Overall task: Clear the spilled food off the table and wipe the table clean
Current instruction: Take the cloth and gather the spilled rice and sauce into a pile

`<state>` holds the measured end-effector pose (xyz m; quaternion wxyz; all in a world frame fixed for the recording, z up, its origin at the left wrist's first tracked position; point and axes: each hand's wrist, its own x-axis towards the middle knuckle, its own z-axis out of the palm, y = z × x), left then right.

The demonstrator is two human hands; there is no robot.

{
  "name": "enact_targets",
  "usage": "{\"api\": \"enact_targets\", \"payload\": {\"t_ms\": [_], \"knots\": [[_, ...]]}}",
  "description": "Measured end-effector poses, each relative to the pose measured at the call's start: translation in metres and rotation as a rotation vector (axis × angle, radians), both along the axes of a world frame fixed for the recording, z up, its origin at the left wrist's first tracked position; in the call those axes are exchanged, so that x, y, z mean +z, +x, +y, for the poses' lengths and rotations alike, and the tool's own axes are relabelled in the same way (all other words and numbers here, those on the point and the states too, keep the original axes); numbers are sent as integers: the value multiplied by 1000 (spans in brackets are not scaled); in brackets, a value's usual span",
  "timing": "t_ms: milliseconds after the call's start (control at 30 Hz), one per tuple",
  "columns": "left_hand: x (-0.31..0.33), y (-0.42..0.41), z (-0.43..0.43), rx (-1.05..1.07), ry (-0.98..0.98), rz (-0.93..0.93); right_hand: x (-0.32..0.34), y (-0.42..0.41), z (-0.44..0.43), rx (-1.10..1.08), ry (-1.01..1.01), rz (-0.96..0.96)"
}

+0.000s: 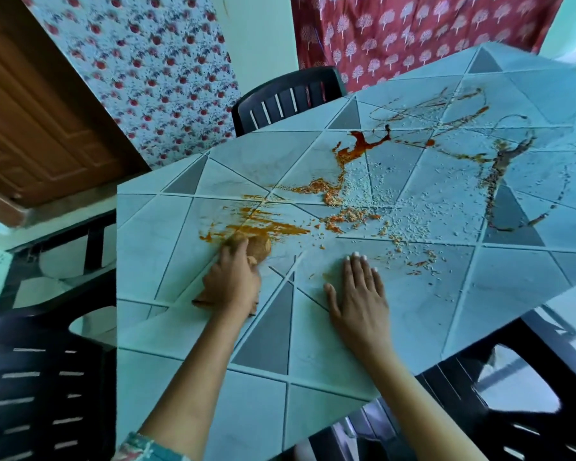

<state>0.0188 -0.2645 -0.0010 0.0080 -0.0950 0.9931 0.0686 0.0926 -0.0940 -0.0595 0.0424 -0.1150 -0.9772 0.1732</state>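
Only the head view here, looking down at the table (316, 347), the one with the pale triangle-pattern top.

The left hand (231, 281) has its fingers curled over a bunched-up cloth (258, 250). The cloth is stained orange-brown and pokes out just past the fingertips, plus a bit shows under the wrist side. It's a little blurry, but the hand is clearly gripping it and pressing it onto the tabletop.

Right at the front edge of that cloth, touching it, is a wide orange sauce smear (263, 224). Further out from the grip and off to its right are scattered rice grains (379, 207), and beyond those a red sauce puddle (359, 148). Way across the table from the grip, thin dark sauce trails (502, 161) loop around.

The right hand (359, 294) lies flat on the table just to the right of the grip, fingers straight, holding nothing.

A dark plastic chair (290, 98) sits at the far side, straight past the gripping hand, with a floral curtain (147, 78) behind it.
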Motion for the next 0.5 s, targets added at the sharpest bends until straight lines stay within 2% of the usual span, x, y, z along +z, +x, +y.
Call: {"api": "enact_targets", "payload": {"t_ms": [100, 267, 367, 433, 500], "knots": [[-7, 15, 66, -152, -44, -8, 0, 4, 5, 4, -35, 41], [4, -4, 139, -400, 273, -3, 0, 22, 35, -5, -15, 98], [21, -24, 124, -365, 446, 117, -4, 33, 64, -1, 65, 53], [27, -47, 100, -273, 409, 202, -8, 35, 74, -17, 101, 13], [23, -72, 74, -166, 339, 163, -11, 35, 76, -29, 111, -10]]}}
